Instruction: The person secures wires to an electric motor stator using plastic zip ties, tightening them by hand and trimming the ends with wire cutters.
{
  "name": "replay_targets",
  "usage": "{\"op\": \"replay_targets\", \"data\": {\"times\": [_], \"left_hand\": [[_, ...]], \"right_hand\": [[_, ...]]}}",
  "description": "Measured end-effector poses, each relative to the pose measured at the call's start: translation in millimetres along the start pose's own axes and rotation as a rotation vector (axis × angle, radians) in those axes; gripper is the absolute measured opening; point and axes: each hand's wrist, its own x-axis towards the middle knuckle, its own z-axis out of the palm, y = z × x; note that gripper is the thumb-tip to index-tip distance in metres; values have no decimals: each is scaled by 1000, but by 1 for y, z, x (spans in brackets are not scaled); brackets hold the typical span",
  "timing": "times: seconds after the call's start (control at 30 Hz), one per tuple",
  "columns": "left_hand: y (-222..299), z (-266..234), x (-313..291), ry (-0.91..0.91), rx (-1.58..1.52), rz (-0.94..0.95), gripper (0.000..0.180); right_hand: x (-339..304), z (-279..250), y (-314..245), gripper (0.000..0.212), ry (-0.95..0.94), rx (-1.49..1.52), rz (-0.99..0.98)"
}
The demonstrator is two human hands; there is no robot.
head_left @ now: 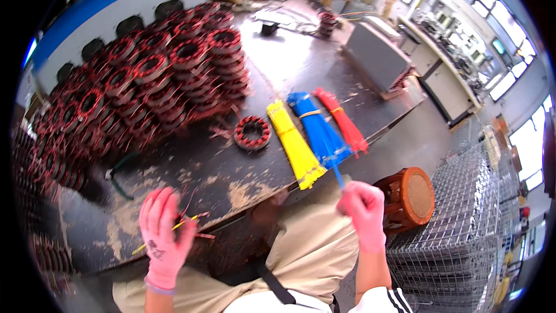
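Observation:
My left hand [161, 235], in a pink glove, is closed over the table's front edge with a thin yellow lead wire [184, 222] running between its thumb and fingers. Fine reddish strands stick out beside that wire; whatever else lies under the palm is hidden. Closed in a pinch, my pink-gloved right hand [364, 206] grips one end of a blue lead wire [338, 177], which reaches up to the blue bundle [317, 127]. A yellow bundle [292, 142] lies left of the blue one, a red bundle [343, 120] right of it. One wound stator ring [252, 133] rests flat near the yellow bundle.
Stacked red-wound stators [150, 72] fill the table's left side. A green cord [119, 179] lies in front of them. A grey box [376, 55] stands at the far right of the worn dark table [231, 177]. Beyond my right hand are a wooden stool [414, 197] and wire-mesh baskets [449, 232].

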Motion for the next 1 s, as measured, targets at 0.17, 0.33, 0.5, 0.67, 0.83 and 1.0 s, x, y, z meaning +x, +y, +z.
{"op": "replay_targets", "data": {"times": [0.17, 0.33, 0.5, 0.67, 0.83, 1.0], "left_hand": [[45, -40, 42, 178, 101, 548, 21], [14, -62, 16, 104, 125, 23, 35], [5, -10, -5, 65, -195, -321, 33], [-10, 26, -22, 12, -208, -389, 37], [-14, 43, -27, 40, -258, -461, 28], [-20, 38, -32, -51, -383, -429, 23]], "right_hand": [[2, 98, -38, 17, -721, -53, -498], [29, 144, 19, 21, -492, -295, -185], [45, 203, 67, 33, -842, -399, -57], [49, 227, 77, 27, -915, -230, 204], [35, 231, 91, 18, -732, -69, 67], [21, 218, 81, 14, -597, -160, -87]]}}
